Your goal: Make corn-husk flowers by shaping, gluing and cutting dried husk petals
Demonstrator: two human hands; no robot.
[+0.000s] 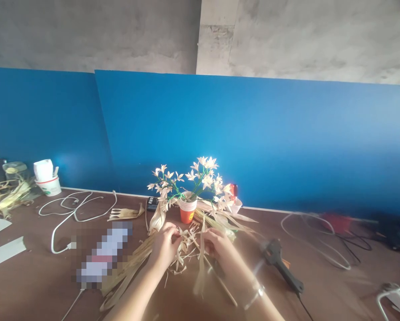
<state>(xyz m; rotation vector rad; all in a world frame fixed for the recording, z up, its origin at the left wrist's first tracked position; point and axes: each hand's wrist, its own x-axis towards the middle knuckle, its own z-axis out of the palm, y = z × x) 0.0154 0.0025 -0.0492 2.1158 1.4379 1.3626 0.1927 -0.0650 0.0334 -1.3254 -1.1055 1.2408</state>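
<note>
My right hand [216, 242] is closed, thumb and fingers pinching a long pale strip of dried corn husk [202, 269] that hangs down toward the table. My left hand [166, 243] has its fingertips pinched together just left of a heap of husk scraps [185, 243]; what they hold, if anything, is too small to make out. Right behind both hands stands an orange-and-white stack of paper cups [187, 211]. Out of it rise green stems with star-shaped cream husk flowers [207, 180]. Longer husk leaves [128, 272] lie beside my left forearm.
A blurred-out phone-like device [103, 254] with a cable lies to the left. A black glue gun [282, 265] rests right of my right wrist. White cables [76, 211], a white cup [49, 183] and more husks [11, 196] are farther left. A blue partition [246, 133] borders the back.
</note>
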